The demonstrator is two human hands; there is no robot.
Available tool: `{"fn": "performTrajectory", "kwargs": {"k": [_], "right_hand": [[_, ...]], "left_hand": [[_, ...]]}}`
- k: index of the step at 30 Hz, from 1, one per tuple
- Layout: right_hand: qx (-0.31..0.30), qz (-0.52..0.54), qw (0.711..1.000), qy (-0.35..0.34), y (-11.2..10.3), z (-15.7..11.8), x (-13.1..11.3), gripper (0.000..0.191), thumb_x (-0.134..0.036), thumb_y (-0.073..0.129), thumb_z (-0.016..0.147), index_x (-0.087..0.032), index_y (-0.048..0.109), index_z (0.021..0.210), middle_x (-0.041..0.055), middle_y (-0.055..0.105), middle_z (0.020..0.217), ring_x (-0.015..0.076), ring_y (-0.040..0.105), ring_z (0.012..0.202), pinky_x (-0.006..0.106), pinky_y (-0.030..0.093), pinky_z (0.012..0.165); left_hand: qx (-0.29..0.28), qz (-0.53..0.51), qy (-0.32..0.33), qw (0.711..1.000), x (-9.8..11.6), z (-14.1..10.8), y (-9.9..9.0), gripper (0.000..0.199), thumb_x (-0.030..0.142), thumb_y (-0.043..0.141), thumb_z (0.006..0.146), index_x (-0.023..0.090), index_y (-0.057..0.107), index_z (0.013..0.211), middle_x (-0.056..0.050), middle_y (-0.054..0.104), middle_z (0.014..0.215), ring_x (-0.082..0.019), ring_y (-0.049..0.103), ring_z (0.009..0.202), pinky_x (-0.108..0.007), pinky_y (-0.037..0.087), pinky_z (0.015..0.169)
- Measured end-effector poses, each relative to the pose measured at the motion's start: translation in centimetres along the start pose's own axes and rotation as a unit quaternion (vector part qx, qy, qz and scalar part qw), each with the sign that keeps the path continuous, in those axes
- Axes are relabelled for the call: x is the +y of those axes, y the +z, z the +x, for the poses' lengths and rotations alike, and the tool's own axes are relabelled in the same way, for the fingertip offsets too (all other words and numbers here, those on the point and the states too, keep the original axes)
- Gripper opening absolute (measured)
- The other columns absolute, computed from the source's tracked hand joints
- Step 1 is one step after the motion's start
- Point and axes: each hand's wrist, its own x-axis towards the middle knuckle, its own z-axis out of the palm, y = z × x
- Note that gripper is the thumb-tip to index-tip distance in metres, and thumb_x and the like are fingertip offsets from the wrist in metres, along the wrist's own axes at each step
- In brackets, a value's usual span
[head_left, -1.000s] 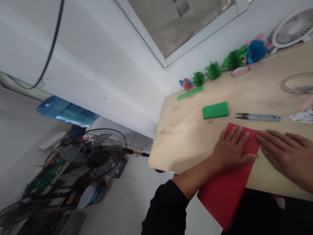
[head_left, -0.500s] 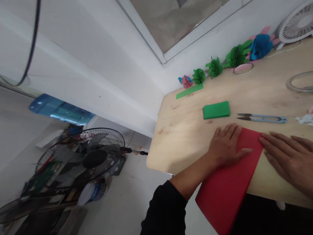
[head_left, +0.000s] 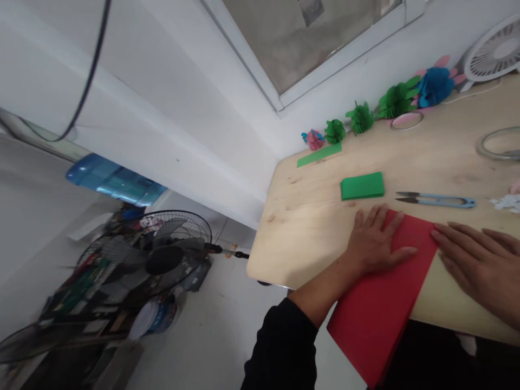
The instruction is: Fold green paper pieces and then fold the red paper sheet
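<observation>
A red sheet of paper [head_left: 382,303], doubled over, lies at a slant on the wooden table [head_left: 300,216] and hangs past its front edge. My left hand [head_left: 376,241] rests flat on the upper left part of the paper, fingers spread. Stretched out, the fingertips of my right hand [head_left: 479,260] touch the paper's upper right corner. Just beyond my left hand is a stack of green paper [head_left: 362,186]. Blue-handled thread snips [head_left: 436,200] lie beyond the red paper.
Paper flowers, green [head_left: 361,118] and blue [head_left: 434,86], line the wall beside a small white fan [head_left: 498,51]. A green strip [head_left: 319,155] and tape rings [head_left: 406,121] lie on the table. A black standing fan [head_left: 164,260] is at the left on the floor.
The camera view has shifted slightly. Both hands stay on the red paper in nearly the same places.
</observation>
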Motion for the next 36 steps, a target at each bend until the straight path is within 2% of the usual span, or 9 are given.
{"fn": "performTrajectory", "kwargs": {"k": [3, 9, 14, 18, 24, 28, 32, 36], "right_hand": [[0.001, -0.008, 1.0, -0.006, -0.1, 0.2, -0.1, 0.043, -0.019, 0.029, 0.089, -0.004, 0.055, 0.118, 0.0237, 0.06, 0.125, 0.0363, 0.058, 0.109, 0.051, 0.045, 0.081], [0.008, -0.019, 1.0, 0.005, -0.8, 0.7, -0.4, 0.044, -0.023, 0.033, 0.091, -0.001, 0.056, 0.122, 0.024, 0.06, 0.124, 0.0363, 0.059, 0.105, 0.05, 0.045, 0.082], [0.016, -0.021, 1.0, -0.008, -0.5, 0.4, -0.3, 0.046, -0.021, 0.027, 0.09, -0.003, 0.059, 0.116, 0.0227, 0.061, 0.122, 0.0345, 0.06, 0.105, 0.049, 0.045, 0.081], [0.008, -0.018, 1.0, -0.009, -0.3, 0.0, 0.0, 0.046, -0.023, 0.029, 0.09, -0.004, 0.057, 0.121, 0.022, 0.06, 0.125, 0.0338, 0.06, 0.107, 0.049, 0.045, 0.082], [0.001, 0.011, 1.0, 0.019, -0.6, 0.4, -0.2, 0.049, -0.026, 0.027, 0.092, -0.001, 0.057, 0.121, 0.0233, 0.059, 0.126, 0.0368, 0.059, 0.109, 0.05, 0.044, 0.081], [-0.032, 0.041, 0.998, 0.047, -1.2, 0.6, -0.6, 0.05, -0.025, 0.022, 0.094, -0.002, 0.057, 0.121, 0.0222, 0.058, 0.128, 0.037, 0.056, 0.115, 0.052, 0.043, 0.085], [-0.052, 0.058, 0.995, 0.063, -1.2, 0.3, -0.6, 0.053, -0.032, 0.025, 0.094, -0.003, 0.048, 0.133, 0.0229, 0.053, 0.135, 0.0394, 0.052, 0.119, 0.054, 0.042, 0.088], [-0.071, 0.071, 0.992, 0.078, -0.8, -0.4, -0.4, 0.062, -0.039, 0.024, 0.095, -0.014, 0.021, 0.152, 0.0212, 0.043, 0.144, 0.0406, 0.044, 0.128, 0.057, 0.039, 0.094]], "left_hand": [[-0.014, 0.009, 0.007, 1.0, -0.3, -0.1, 0.0, 0.082, 0.071, 0.022, 0.091, 0.017, 0.023, 0.153, -0.012, 0.027, 0.16, -0.026, 0.019, 0.149, -0.06, 0.017, 0.118], [-0.002, 0.043, 0.033, 0.999, -1.8, -1.5, 0.1, 0.078, 0.066, 0.019, 0.094, 0.014, 0.021, 0.152, -0.007, 0.023, 0.161, -0.024, 0.018, 0.149, -0.062, 0.012, 0.119], [-0.001, 0.051, 0.043, 0.998, -2.4, -1.9, 0.1, 0.077, 0.065, 0.018, 0.094, 0.014, 0.021, 0.152, -0.007, 0.023, 0.161, -0.024, 0.018, 0.15, -0.062, 0.014, 0.118], [-0.008, 0.048, 0.044, 0.998, -2.7, -2.6, -0.1, 0.076, 0.064, 0.02, 0.094, 0.016, 0.022, 0.152, -0.007, 0.024, 0.161, -0.024, 0.017, 0.15, -0.063, 0.016, 0.118], [-0.045, 0.058, 0.036, 0.997, -3.1, -5.9, -1.1, 0.071, 0.063, 0.022, 0.095, 0.021, 0.022, 0.153, -0.007, 0.023, 0.161, -0.027, 0.018, 0.149, -0.064, 0.018, 0.116], [-0.07, 0.054, 0.039, 0.995, -3.3, -8.6, -1.8, 0.071, 0.063, 0.024, 0.094, 0.024, 0.021, 0.153, -0.007, 0.021, 0.162, -0.028, 0.016, 0.15, -0.064, 0.018, 0.115], [-0.096, 0.034, 0.026, 0.995, -3.1, -11.5, -2.4, 0.071, 0.064, 0.024, 0.094, 0.026, 0.018, 0.153, -0.006, 0.019, 0.163, -0.026, 0.013, 0.151, -0.063, 0.018, 0.116], [-0.117, -0.01, -0.014, 0.993, -2.4, -14.4, -3.4, 0.069, 0.063, 0.023, 0.095, 0.027, 0.017, 0.153, -0.004, 0.021, 0.162, -0.024, 0.011, 0.151, -0.06, 0.014, 0.118]]}}
